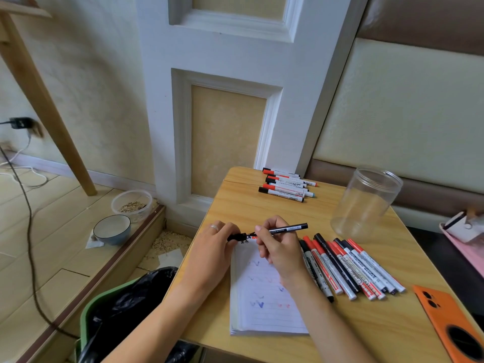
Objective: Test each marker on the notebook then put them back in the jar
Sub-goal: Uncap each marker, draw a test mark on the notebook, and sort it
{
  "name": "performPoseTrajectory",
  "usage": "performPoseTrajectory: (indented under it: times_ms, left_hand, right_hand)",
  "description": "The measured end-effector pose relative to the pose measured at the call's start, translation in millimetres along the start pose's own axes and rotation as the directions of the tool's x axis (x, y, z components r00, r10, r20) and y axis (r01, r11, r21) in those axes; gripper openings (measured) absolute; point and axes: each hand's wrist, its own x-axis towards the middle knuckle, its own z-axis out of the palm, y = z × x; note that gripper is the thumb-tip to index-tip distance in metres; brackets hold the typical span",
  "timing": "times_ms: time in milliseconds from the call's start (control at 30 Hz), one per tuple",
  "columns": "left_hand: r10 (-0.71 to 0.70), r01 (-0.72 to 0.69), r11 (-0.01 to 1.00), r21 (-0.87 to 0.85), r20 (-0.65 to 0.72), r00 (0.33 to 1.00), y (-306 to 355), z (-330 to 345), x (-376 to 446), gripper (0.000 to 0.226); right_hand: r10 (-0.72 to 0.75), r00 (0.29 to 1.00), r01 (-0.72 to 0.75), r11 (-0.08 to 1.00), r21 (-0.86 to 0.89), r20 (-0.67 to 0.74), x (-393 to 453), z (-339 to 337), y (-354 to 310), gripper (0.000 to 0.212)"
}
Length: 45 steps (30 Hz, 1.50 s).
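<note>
Right hand (279, 248) is gripping a black marker (286, 228) up near its tip end, with the barrel sticking out to the right and angled slightly up. Left hand (214, 247) has its fingers curled round the black cap (237, 237), held just left of the marker's tip, right over the top edge of the notebook (264, 292). There's a ring on one of the left fingers.

The notebook lies open on the wooden table (262, 208) under both hands, lined page with little blue and red squiggles on it. Just right of it there's a row of markers (351, 268) lying side by side, red and black caps pointing away from me. A second, smaller bunch of markers (286, 185) sits at the far edge of the table near the wall.

The clear plastic jar (365, 204) stands upright on the far right of the table, no lid, and I can't see any markers in it. An orange phone (447, 320) lies at the near right corner. Down on the floor to the left: a bin with a black bag (125, 310) and a couple of bowls (112, 229)
</note>
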Motion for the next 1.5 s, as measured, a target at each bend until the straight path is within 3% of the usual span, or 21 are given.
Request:
performPoseTrajectory:
  times_ms: [1033, 1500]
  left_hand:
    - [-0.009, 0.009, 1.000, -0.023, -0.019, 1.000, 0.6, -0.5, -0.7, 0.018]
    - [0.037, -0.033, 0.996, -0.083, 0.044, 0.998, 3.5, -5.5, -2.4, 0.028]
  right_hand:
    - [-0.011, 1.000, 0.010, 0.999, 0.038, 0.020, -0.7, -0.1, -0.4, 0.017]
    - [-0.023, 1.000, 0.023, 0.997, 0.075, -0.001, 0.1, -0.3, 0.1, 0.016]
